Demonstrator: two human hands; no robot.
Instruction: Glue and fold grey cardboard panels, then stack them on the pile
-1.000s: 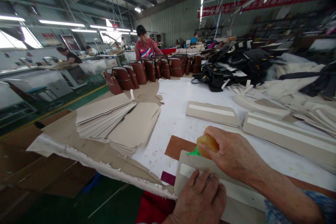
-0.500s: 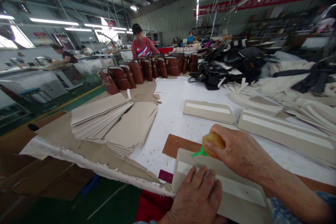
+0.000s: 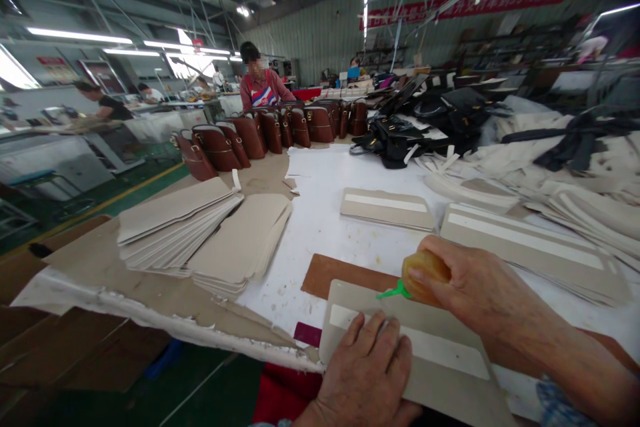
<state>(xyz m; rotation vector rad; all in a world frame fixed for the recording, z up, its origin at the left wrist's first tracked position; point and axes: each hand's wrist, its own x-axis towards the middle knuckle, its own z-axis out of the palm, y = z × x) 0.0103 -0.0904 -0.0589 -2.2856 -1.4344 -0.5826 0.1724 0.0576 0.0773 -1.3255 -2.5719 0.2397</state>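
Note:
A beige panel (image 3: 440,380) with rounded corners and a white strip (image 3: 445,355) along it lies at the table's near edge. My left hand (image 3: 367,367) rests flat on the panel and strip, fingers stretched out. Wrapped in my right hand (image 3: 475,280) is a yellowish squeeze bottle (image 3: 425,273) with a green nozzle (image 3: 395,291). The nozzle points left, close above the panel's upper part; whether it touches cannot be made out. Under the panel sits a brown board (image 3: 345,275), and a small purple piece (image 3: 307,333) lies beside its left corner.
Fanned beige panels (image 3: 240,233) cover the table's left. Stacked panels with white strips (image 3: 530,240) lie beyond my right hand, near a smaller stack (image 3: 387,207). Brown bags (image 3: 250,137) line the far side, where a person (image 3: 263,87) stands. Black bags (image 3: 445,113) are piled at right.
The bottle in my right hand has shifted slightly right along the panel. My left hand stays on the panel. The whole view has shifted a little.

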